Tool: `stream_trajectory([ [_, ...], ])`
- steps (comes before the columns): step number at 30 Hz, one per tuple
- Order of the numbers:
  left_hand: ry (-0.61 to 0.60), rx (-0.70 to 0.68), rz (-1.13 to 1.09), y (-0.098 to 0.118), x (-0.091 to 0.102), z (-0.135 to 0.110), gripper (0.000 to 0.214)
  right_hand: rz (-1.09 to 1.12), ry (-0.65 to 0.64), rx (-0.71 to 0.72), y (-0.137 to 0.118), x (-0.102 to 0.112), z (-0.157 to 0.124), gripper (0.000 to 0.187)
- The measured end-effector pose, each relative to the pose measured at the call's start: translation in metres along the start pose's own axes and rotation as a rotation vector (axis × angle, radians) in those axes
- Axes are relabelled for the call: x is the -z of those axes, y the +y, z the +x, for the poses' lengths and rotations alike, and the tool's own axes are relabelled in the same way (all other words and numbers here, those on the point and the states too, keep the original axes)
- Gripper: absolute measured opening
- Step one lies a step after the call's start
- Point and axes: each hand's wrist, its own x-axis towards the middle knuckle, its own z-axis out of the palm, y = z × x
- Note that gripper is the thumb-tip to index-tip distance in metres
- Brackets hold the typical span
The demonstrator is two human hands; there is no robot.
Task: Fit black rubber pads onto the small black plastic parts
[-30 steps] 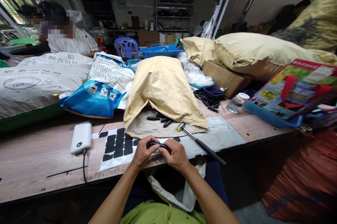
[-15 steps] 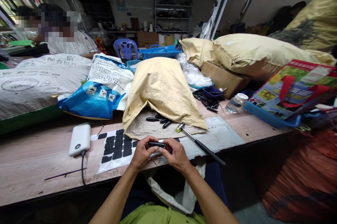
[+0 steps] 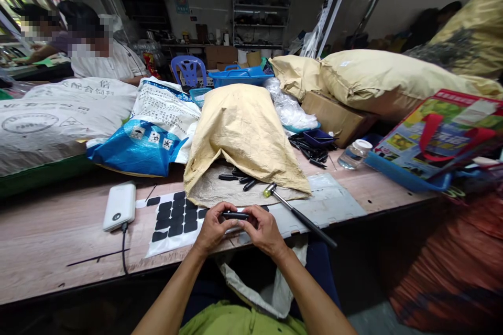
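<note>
The left hand (image 3: 214, 226) and the right hand (image 3: 262, 228) face each other, thumbs and fingertips clamped on opposite ends of a slim black pen-like piece (image 3: 236, 215), which lies level between them near the front edge of the wood-grain table (image 3: 58, 235). Just beside the left hand, a white sheet (image 3: 159, 248) bearing rows of black rounded squares reaches toward that same edge. Beyond the fingers a yellow sack (image 3: 243, 120) opens toward the front edge, with more black pieces (image 3: 249, 185) in its mouth. A hammer (image 3: 310, 226) rests its head on the sack's lip, and its dark handle slants out past the front edge. Farther left stands a white power bank (image 3: 120, 206), its cable (image 3: 123, 251) running to the front edge; behind it sits a blue-and-white bag (image 3: 151, 138). Toward the table's right end are a heap of black parts (image 3: 314, 157), a lidded jar (image 3: 353, 155) and a blue tray (image 3: 416, 176).
</note>
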Motion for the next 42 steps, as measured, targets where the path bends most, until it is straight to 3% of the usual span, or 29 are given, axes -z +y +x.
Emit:
stream_trajectory([
  [15, -0.039, -0.025, 0.064, -0.005, 0.001, 0.0, 0.027, -0.069, -0.056, 0.084, -0.001, 0.002, 0.002, 0.015],
  [21, -0.008, -0.05, 0.145, -0.003, -0.003, 0.002, 0.025, -0.216, 0.017, 0.128, 0.004, -0.006, -0.001, 0.02],
  [31, 0.014, -0.116, 0.298, 0.005, -0.006, 0.002, 0.023, -0.303, 0.014, 0.125, 0.005, -0.008, -0.003, 0.018],
  [34, 0.001, -0.148, 0.315, 0.009, -0.004, 0.0, 0.02, -0.284, 0.014, 0.1, -0.002, -0.001, -0.006, 0.012],
  [38, -0.08, -0.238, 0.249, 0.017, -0.002, -0.004, 0.036, -0.245, 0.037, 0.053, -0.019, 0.029, -0.026, 0.014],
  [39, -0.074, -0.234, 0.222, 0.018, -0.002, -0.004, 0.039, -0.213, -0.02, 0.033, -0.021, 0.039, -0.035, 0.016],
  [42, 0.022, -0.146, 0.221, 0.021, -0.007, 0.0, 0.028, -0.148, -0.347, -0.058, -0.021, 0.061, -0.062, 0.012],
])
